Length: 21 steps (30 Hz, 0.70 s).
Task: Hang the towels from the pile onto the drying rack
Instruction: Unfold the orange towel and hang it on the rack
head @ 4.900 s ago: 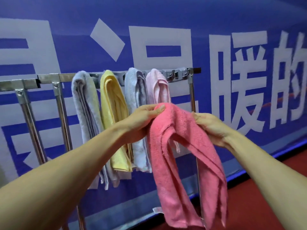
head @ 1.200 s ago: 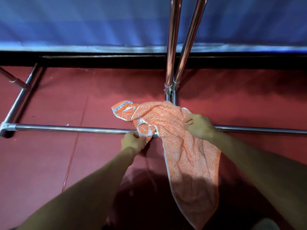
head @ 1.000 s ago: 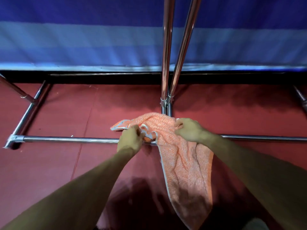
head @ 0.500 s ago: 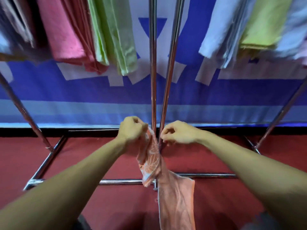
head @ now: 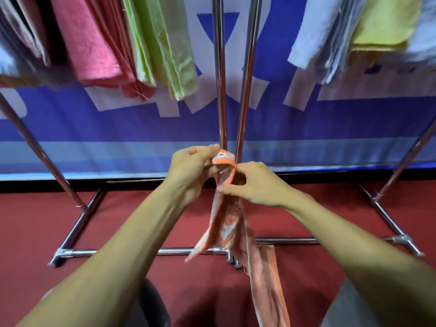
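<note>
both hands gripped the orange patterned towel (head: pixel 232 234): left hand (head: pixel 191 172) pinched its top edge, right hand (head: pixel 256 184) just beside, before the drying rack's upright poles (head: pixel 220 90), the rest trailing floorward.

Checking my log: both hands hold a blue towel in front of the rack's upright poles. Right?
No: the head view shows an orange towel, not blue. The left hand and right hand do hold it before the upright poles.

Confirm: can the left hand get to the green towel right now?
Probably not yet: the left hand grips the orange towel. Open air lies up to the green towel, though.
</note>
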Motion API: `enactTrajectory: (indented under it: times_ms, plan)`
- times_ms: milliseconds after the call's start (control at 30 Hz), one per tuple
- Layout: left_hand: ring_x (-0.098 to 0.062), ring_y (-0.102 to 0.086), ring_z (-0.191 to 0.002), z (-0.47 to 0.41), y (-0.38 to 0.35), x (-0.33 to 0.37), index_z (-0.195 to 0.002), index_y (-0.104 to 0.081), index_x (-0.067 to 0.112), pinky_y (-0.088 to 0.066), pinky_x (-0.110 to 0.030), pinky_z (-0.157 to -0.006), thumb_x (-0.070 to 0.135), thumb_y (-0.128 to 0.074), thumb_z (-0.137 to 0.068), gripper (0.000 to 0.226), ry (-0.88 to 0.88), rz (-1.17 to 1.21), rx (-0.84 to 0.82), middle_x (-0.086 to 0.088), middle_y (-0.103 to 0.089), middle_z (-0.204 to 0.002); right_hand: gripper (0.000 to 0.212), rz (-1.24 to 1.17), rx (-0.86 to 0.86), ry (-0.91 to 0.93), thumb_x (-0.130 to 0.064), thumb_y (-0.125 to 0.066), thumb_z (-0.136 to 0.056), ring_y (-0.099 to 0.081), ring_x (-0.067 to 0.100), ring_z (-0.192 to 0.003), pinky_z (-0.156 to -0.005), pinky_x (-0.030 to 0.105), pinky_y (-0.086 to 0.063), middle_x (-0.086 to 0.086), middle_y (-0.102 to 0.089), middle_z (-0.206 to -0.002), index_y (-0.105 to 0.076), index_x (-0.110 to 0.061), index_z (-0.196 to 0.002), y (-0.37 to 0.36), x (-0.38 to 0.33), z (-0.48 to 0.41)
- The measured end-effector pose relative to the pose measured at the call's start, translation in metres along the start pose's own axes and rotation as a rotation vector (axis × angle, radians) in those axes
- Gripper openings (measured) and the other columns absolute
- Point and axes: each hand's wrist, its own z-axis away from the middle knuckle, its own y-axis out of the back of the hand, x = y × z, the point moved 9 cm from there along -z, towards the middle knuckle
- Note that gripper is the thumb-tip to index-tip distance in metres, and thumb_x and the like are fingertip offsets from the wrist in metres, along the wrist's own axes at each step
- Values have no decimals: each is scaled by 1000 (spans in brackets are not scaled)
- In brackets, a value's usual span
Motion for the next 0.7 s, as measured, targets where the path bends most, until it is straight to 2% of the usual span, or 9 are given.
enactTrajectory:
  times_ms: [100,167,267,400,467,533,600,633,700]
  plan:
    - [-13,-66,-52,3,6,6,-82,-56,1,-55,-22,-52,4,-63,-88,10,-12,8,67,-14,-66,-69,19,60,124,62,-28,-63,-87,-53,22,-66,-65,33,-40,1,-60,-62,-65,-14,-74,11,-8,1]
    - [-11,-60,-46,4,17,14,-88,-55,8,-55,-22,-50,2,-65,-87,11,-61,-25,150,-10,-61,-68,21,7,153,22,-21,-62,-88,-46,16,-59,-61,28,-36,-2,-53,-55,-58,-18,-67,18,-1,1]
    - [-15,-61,-60,3,26,23,-91,-63,8,-58,-23,-60,2,-63,-88,7,-148,-152,176,-9,-62,-74,26,-167,168,-35,-24,-61,-91,-39,6,-53,-58,22,-35,-7,-48,-51,-56,-25,-66,25,9,4]
    - [-14,-67,-85,8,13,19,-99,-71,4,-55,-23,-83,11,-71,-83,17,-166,-299,-13,-10,-72,-91,26,-221,210,-23,-30,-60,-92,-38,6,-56,-58,24,-34,-4,-47,-57,-61,-18,-70,34,12,8]
    - [-4,-68,-81,15,7,20,-97,-72,11,-51,-13,-75,15,-77,-77,22,-201,-419,-82,-3,-74,-89,27,-233,231,0,-31,-59,-93,-42,8,-61,-61,29,-36,2,-52,-63,-64,-13,-73,37,11,10]
    - [-1,-67,-75,21,1,27,-89,-73,18,-50,-12,-68,18,-78,-76,14,-334,-620,-95,2,-73,-82,29,-232,242,23,-33,-59,-93,-44,8,-63,-63,30,-37,10,-54,-67,-65,-12,-74,40,9,11]
    - [2,-58,-73,28,-4,40,-79,-71,28,-42,-8,-68,27,-73,-81,3,-560,-883,-22,6,-62,-80,28,-230,255,26,-33,-59,-93,-43,7,-63,-63,29,-37,14,-54,-68,-65,-14,-73,42,9,10]
    - [2,-51,-73,30,-6,45,-76,-68,31,-39,-7,-68,29,-70,-84,8,-643,-942,8,7,-51,-80,27,-233,261,22,-33,-60,-92,-42,7,-62,-63,29,-37,11,-52,-66,-65,-15,-72,43,10,10]
    - [1,-46,-78,29,-8,47,-74,-63,32,-37,-5,-70,29,-65,-88,14,-672,-931,12,6,-43,-84,26,-253,259,19,-34,-63,-90,-44,7,-62,-62,28,-37,12,-55,-66,-65,-16,-72,45,13,9]
